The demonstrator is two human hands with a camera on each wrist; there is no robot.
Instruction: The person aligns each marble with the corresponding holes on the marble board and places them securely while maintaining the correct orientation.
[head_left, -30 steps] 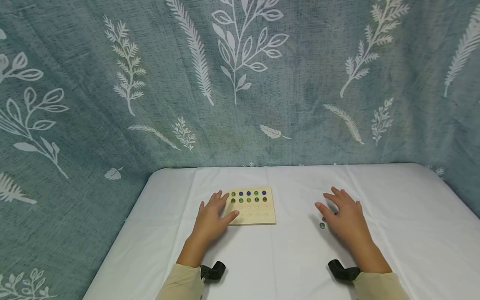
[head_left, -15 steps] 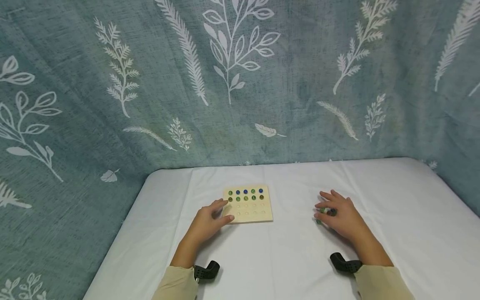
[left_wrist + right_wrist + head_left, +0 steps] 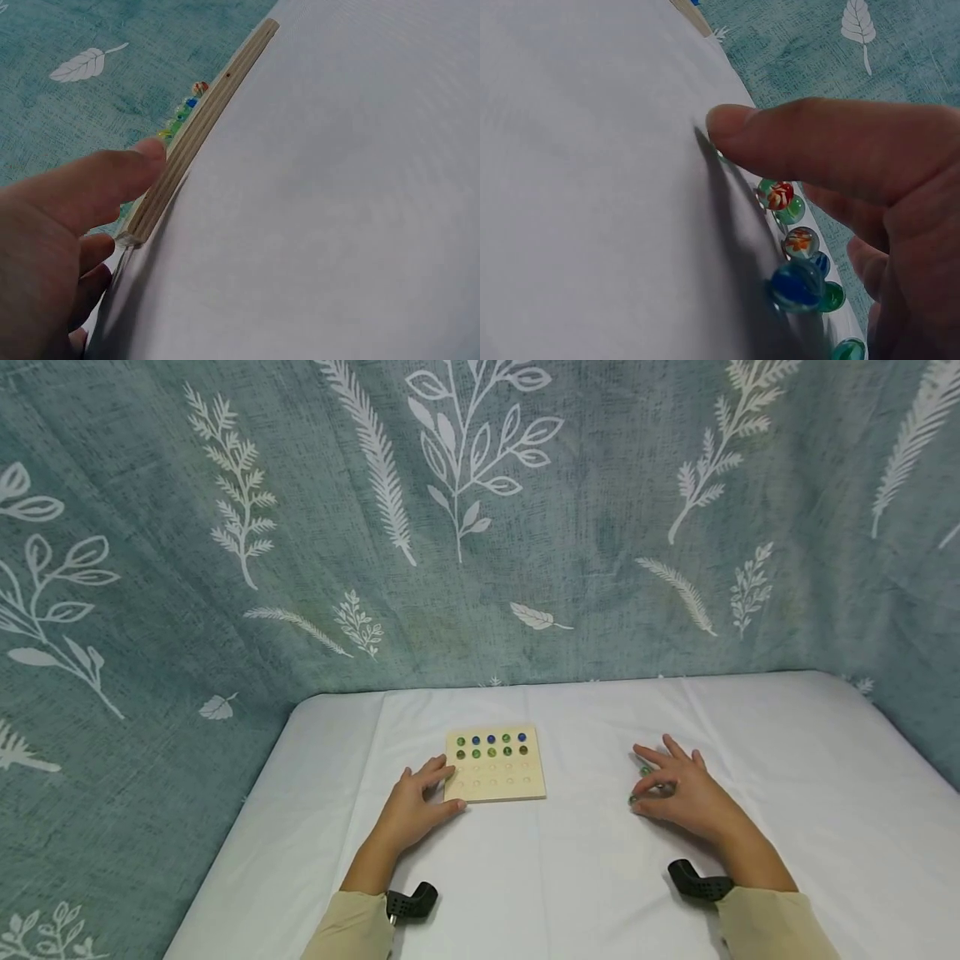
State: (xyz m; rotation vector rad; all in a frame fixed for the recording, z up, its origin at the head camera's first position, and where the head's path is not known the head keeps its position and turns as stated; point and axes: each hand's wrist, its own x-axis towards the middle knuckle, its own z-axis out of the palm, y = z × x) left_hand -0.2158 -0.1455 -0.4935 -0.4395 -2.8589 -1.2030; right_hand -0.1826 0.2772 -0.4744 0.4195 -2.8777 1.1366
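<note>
Presently the loose glass marbles lie under the right hand, its relaxed fingers gripping none, well right of the pale wooden peg board, whose near-left corner the left hand steadies with spread fingers.

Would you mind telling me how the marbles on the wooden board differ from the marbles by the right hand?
The marbles on the wooden board sit in two neat rows on the wooden board; the loose marbles lie clustered on the white cloth. The board's touch no hand, the left hand resting at its edge; the loose ones lie under the right hand. Both sets are small glass balls.
</note>
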